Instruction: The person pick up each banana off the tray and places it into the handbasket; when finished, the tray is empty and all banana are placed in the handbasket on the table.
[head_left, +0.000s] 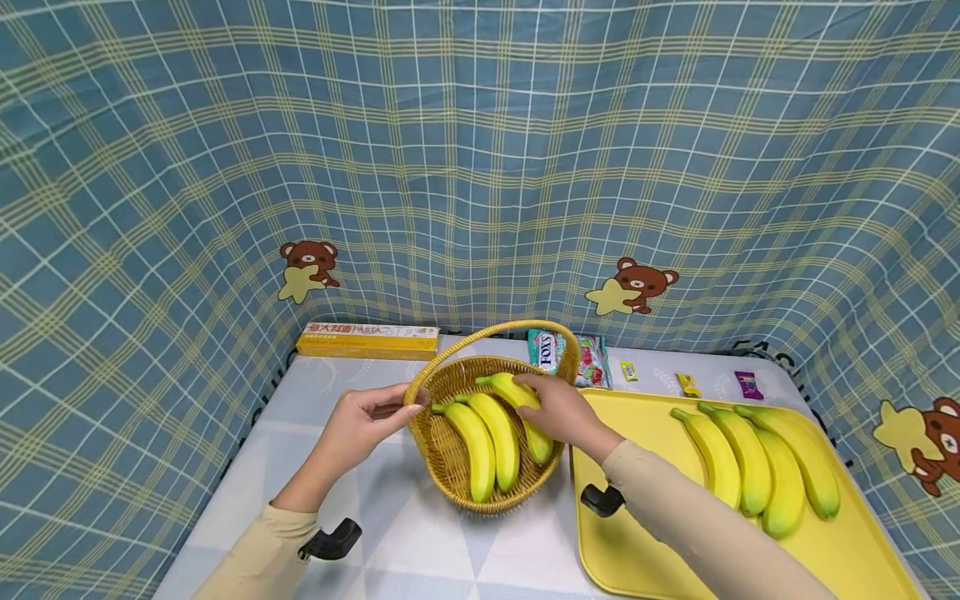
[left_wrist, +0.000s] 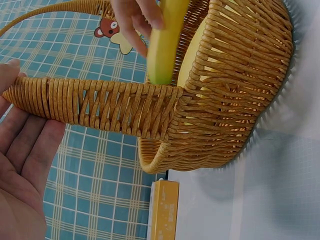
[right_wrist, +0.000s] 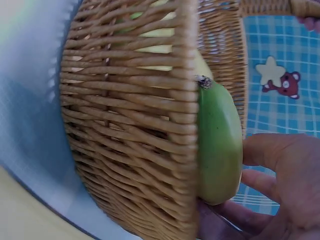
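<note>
A woven wicker basket [head_left: 450, 467] with an arched handle stands mid-table. Two yellow bananas [head_left: 487, 442] lie inside it. My right hand [head_left: 558, 412] grips a third banana [head_left: 540, 446] that lies in the basket along its right wall; in the right wrist view its greenish end [right_wrist: 220, 150] sits against my fingers [right_wrist: 280, 180] behind the basket wall [right_wrist: 130, 125]. My left hand [head_left: 367, 421] touches the basket's left rim with straight fingers; in the left wrist view the open palm [left_wrist: 20, 165] lies beside the handle base [left_wrist: 100, 107].
A yellow tray [head_left: 675, 533] on the right carries several more bananas [head_left: 750, 467]. At the back lie a yellow pasta box [head_left: 367, 340], a candy bag [head_left: 570, 354] and small wrapped sweets [head_left: 686, 383]. Checked cloth walls surround the table.
</note>
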